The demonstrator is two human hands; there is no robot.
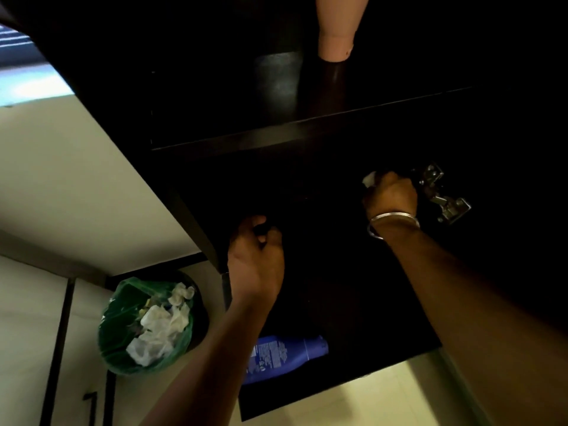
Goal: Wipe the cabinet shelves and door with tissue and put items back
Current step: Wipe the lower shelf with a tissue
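Dark cabinet (307, 130): right hand (390, 195) fingers grip one tissue (370, 179), left hand (256, 256) fingers curled, contents unclear.

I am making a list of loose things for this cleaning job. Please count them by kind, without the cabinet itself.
Bottles: 2, a pink bottle on the shelf and a blue bottle lying low down.
Tissue in the right hand: 1.
Bin with a green bag: 1.
Total: 4.

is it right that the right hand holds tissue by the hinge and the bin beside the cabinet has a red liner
Not quite. The head view shows the bin has a green liner, not red. The rest holds: the right hand grips tissue by the hinge.
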